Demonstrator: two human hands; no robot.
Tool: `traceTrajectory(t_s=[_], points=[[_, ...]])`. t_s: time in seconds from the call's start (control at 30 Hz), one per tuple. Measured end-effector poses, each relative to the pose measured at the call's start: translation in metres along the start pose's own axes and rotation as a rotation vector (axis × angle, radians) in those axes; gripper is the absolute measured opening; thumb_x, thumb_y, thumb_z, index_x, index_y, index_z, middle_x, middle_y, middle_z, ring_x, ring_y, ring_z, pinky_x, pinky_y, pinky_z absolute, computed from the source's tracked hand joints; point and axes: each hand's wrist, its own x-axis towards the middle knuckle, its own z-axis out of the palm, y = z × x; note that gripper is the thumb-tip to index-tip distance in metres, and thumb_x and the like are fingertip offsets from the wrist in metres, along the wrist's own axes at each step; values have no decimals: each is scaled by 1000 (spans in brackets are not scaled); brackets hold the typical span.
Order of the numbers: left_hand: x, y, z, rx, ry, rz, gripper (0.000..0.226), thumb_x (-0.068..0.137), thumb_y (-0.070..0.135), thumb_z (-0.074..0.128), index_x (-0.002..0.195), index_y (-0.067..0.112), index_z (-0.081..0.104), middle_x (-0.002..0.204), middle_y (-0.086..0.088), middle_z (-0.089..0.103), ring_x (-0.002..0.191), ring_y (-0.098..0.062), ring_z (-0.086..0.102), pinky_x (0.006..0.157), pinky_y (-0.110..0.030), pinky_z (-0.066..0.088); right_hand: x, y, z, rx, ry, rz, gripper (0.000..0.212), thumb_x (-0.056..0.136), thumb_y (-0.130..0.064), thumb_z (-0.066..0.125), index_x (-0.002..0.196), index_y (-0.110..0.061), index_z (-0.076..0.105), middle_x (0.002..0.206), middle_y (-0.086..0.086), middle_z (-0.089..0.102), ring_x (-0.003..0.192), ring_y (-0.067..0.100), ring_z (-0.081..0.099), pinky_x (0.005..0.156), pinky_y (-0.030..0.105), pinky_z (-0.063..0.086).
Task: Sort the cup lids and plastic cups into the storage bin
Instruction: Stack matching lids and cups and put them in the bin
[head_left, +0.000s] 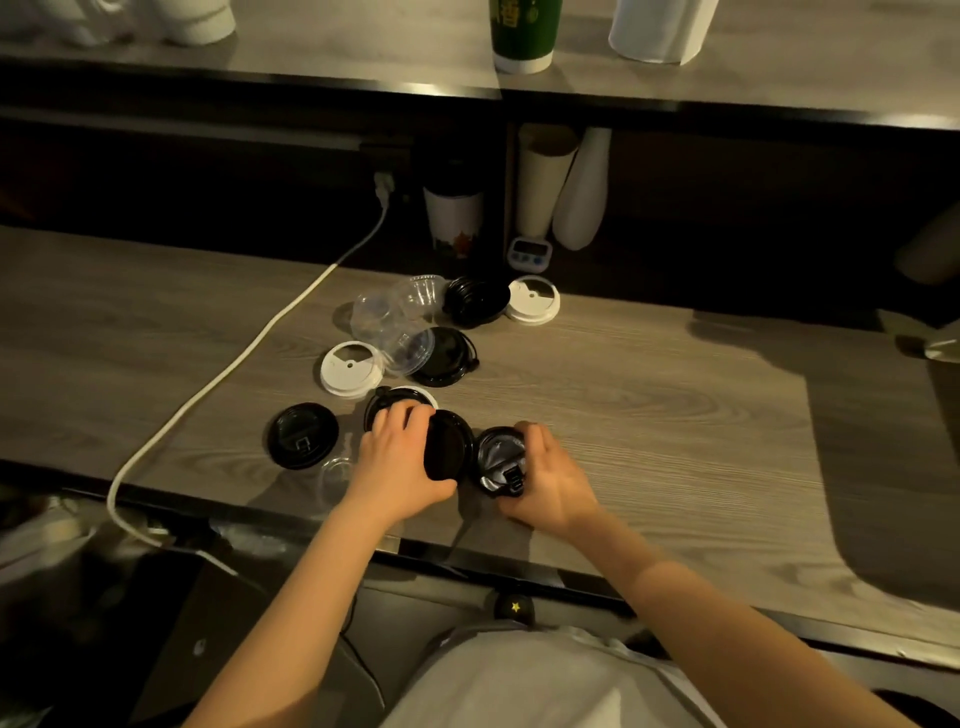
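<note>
Person standing at the counter (649, 395), viewed from above. The left hand (397, 460) curls fingers and thumb round the rim of a black lid (451, 453), tilted up near the counter's front edge. Just beside it, the right hand (553, 480) grips a second black lid (500, 460), its hollow side showing. A third black lid (303, 435) lies flat to the left. Farther back lie a near white lid (350, 368), a far white lid (532, 300), clear plastic cups (392, 317) on their sides, and a fourth black lid (447, 357). A white cable (234, 366) crosses the counter, and a small timer (528, 253) stands at the back.
</note>
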Motion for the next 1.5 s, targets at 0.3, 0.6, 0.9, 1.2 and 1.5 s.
traceTrajectory(t_s=[0.3, 0.6, 0.9, 1.2, 1.5], points=[[29, 52, 14, -288, -169, -68, 98, 68, 46, 77, 144, 20, 20, 146, -7, 18, 136, -28, 25, 109, -39, 31, -10, 44, -48, 379, 242, 176, 91, 59, -17, 85, 134, -11, 33, 122, -3, 34, 115, 16, 44, 89, 20, 35], [61, 83, 60, -620, -224, -310, 53, 85, 23, 67, 128, 13, 38, 136, -13, 41, 122, -31, 43, 92, -38, 44, -23, 70, -82, 580, 300, 260, 104, 59, -23, 87, 143, -23, 26, 143, 1, 33, 131, 19, 35, 103, 31, 34], [57, 112, 40, -1475, -203, -494, 28, 89, 8, 59, 117, 11, 51, 123, -14, 57, 107, -27, 58, 81, -39, 52, -25, 65, -94, 691, 267, 189, 98, 60, -18, 88, 139, -22, 31, 136, 2, 39, 125, 16, 42, 106, 33, 38], [42, 147, 18, -1918, -404, -495, 42, 101, 27, 32, 127, 1, 52, 124, -19, 59, 101, -27, 61, 68, -32, 53, -29, 50, -102, 632, 223, 60, 97, 58, -21, 89, 138, -24, 36, 128, -5, 46, 119, 11, 47, 100, 26, 41], [32, 138, 1, -1906, -316, -304, 23, 101, 8, 31, 102, 6, 53, 107, -14, 63, 99, -25, 62, 71, -40, 54, -42, 64, -119, 1248, 358, 171, 70, 65, -27, 68, 129, -30, 39, 131, 3, 49, 118, 24, 54, 80, 26, 52]])
